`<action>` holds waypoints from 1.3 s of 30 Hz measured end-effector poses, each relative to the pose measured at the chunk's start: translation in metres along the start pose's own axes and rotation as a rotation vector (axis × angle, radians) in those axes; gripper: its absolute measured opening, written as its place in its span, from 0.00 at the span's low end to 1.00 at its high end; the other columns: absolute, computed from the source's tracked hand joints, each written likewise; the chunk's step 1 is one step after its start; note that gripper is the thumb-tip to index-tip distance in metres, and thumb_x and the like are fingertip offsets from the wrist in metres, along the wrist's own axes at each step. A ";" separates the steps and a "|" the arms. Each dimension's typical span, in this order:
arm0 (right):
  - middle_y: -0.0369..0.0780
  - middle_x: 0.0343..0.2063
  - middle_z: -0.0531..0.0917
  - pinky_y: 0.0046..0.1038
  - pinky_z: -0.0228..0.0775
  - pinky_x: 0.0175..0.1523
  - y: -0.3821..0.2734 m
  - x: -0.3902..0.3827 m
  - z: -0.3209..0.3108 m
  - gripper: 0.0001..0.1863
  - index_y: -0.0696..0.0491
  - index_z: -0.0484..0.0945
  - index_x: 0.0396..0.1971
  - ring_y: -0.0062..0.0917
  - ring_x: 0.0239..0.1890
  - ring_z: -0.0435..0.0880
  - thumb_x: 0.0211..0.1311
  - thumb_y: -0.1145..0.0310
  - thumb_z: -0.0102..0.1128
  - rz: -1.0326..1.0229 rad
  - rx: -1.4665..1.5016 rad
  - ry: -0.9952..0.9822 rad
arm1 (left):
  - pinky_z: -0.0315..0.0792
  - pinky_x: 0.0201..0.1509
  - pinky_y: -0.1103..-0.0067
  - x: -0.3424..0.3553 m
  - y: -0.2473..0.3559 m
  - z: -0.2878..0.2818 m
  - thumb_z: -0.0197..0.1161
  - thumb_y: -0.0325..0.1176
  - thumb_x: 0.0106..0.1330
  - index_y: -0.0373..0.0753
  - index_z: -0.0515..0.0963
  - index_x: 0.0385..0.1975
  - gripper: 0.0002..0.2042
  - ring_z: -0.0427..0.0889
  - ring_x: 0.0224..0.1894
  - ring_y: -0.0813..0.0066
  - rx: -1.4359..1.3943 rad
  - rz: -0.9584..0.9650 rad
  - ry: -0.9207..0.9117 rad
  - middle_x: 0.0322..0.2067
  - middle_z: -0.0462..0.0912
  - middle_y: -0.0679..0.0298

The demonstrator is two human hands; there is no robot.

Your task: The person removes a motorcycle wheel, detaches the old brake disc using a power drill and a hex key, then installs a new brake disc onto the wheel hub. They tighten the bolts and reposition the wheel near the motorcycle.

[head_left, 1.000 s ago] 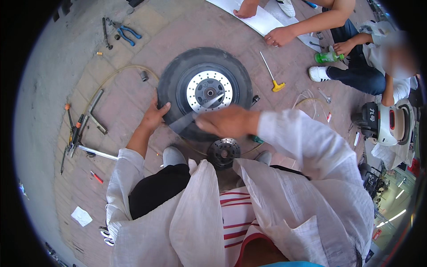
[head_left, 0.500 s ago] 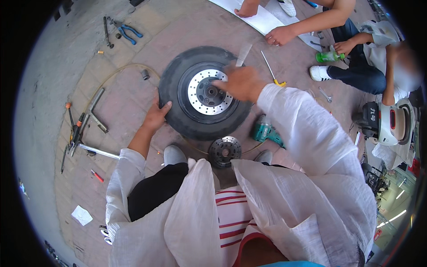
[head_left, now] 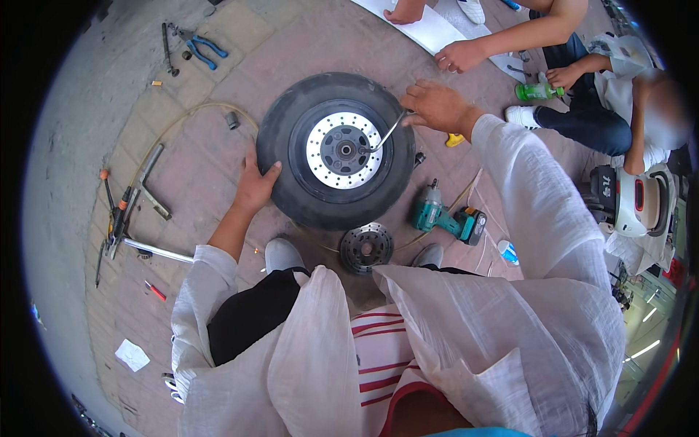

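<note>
A wheel point(head_left: 291, 191) with a black tyre lies flat on the paving in front of me, a shiny drilled brake disc point(head_left: 317, 151) on its hub. My left hand point(head_left: 255, 183) grips the tyre's left edge, thumb over the sidewall. In my right hand point(head_left: 435, 106) is the end of a bent metal hex key point(head_left: 392, 132). Its short end meets the hub area just right of centre. My fingers partly cover the key's upper end. A second, darker brake disc point(head_left: 366, 249) lies between my shoes, just below the tyre.
A teal cordless impact driver point(head_left: 437, 215) lies right of the wheel. Blue-handled pliers point(head_left: 207, 49) are at far left, a bent bar point(head_left: 151, 180) and other tools left. Another person's hand point(head_left: 462, 56) rests on a white panel point(head_left: 408, 28); someone beside holds a green bottle point(head_left: 535, 91).
My right hand, blurred over the hub earlier, has swung outward to the tyre's upper right edge. The key now slants from the hub to this hand. My left hand stays on the tyre.
</note>
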State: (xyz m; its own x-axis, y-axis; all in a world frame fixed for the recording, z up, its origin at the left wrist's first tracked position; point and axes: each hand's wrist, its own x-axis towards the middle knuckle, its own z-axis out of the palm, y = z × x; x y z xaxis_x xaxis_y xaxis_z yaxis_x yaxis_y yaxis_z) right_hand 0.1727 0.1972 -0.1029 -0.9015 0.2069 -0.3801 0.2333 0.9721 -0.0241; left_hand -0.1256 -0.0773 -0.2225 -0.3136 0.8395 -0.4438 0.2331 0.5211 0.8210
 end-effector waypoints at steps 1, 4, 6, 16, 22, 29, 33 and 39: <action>0.44 0.35 0.77 0.36 0.67 0.54 0.004 0.000 0.007 0.25 0.54 0.75 0.39 0.40 0.47 0.75 0.62 0.45 0.50 -0.003 0.042 0.038 | 0.59 0.68 0.68 0.002 0.011 0.002 0.65 0.44 0.62 0.33 0.40 0.71 0.47 0.62 0.66 0.47 0.147 0.017 0.053 0.64 0.58 0.37; 0.45 0.32 0.77 0.37 0.68 0.50 0.007 0.008 0.020 0.24 0.54 0.75 0.37 0.41 0.43 0.75 0.62 0.45 0.51 -0.054 0.087 0.097 | 0.58 0.68 0.67 0.025 0.012 0.005 0.68 0.46 0.58 0.31 0.43 0.70 0.49 0.61 0.66 0.44 0.103 0.046 0.060 0.63 0.58 0.34; 0.43 0.30 0.78 0.37 0.68 0.49 0.000 -0.005 0.028 0.23 0.52 0.77 0.32 0.41 0.41 0.77 0.62 0.44 0.51 0.074 0.128 0.062 | 0.59 0.67 0.67 0.032 0.013 0.009 0.69 0.45 0.57 0.30 0.45 0.69 0.48 0.63 0.65 0.44 0.083 0.015 0.071 0.62 0.61 0.35; 0.43 0.30 0.80 0.38 0.66 0.48 -0.037 -0.046 0.048 0.23 0.53 0.78 0.32 0.41 0.38 0.78 0.63 0.46 0.51 0.292 0.228 0.212 | 0.70 0.58 0.69 0.032 0.031 0.010 0.75 0.45 0.51 0.21 0.56 0.62 0.46 0.78 0.53 0.54 -0.116 -0.235 0.020 0.53 0.75 0.42; 0.42 0.29 0.78 0.38 0.65 0.47 -0.077 -0.034 0.033 0.13 0.52 0.77 0.32 0.38 0.40 0.78 0.61 0.56 0.58 0.150 0.565 0.393 | 0.71 0.57 0.73 0.028 0.083 -0.006 0.75 0.46 0.49 0.17 0.61 0.57 0.45 0.78 0.51 0.58 -0.232 -0.207 -0.129 0.52 0.75 0.44; 0.46 0.26 0.76 0.37 0.66 0.42 -0.081 -0.065 0.050 0.11 0.57 0.75 0.28 0.41 0.34 0.75 0.62 0.64 0.59 0.255 1.078 0.645 | 0.68 0.61 0.72 -0.009 0.231 -0.028 0.72 0.44 0.54 0.24 0.54 0.66 0.46 0.74 0.56 0.60 -0.219 0.062 -0.157 0.57 0.71 0.45; 0.46 0.29 0.76 0.38 0.66 0.43 -0.081 -0.052 0.077 0.10 0.56 0.76 0.32 0.43 0.37 0.75 0.62 0.64 0.59 0.253 1.068 0.804 | 0.69 0.58 0.75 -0.016 0.262 -0.020 0.73 0.33 0.52 0.23 0.56 0.64 0.43 0.75 0.55 0.62 0.050 0.083 -0.015 0.53 0.74 0.46; 0.43 0.31 0.76 0.39 0.66 0.47 -0.043 -0.057 0.085 0.10 0.54 0.76 0.34 0.42 0.39 0.74 0.63 0.62 0.58 0.137 0.807 0.885 | 0.70 0.58 0.73 -0.019 0.260 0.008 0.72 0.33 0.54 0.26 0.52 0.66 0.43 0.74 0.54 0.61 -0.145 0.112 0.020 0.56 0.70 0.46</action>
State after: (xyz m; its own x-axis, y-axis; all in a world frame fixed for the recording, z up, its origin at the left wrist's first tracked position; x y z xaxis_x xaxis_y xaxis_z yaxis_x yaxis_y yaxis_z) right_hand 0.2448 0.1340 -0.1592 -0.7152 0.6141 0.3337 0.2224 0.6526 -0.7243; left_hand -0.0514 0.0439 -0.0041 -0.3116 0.8870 -0.3408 0.1325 0.3957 0.9088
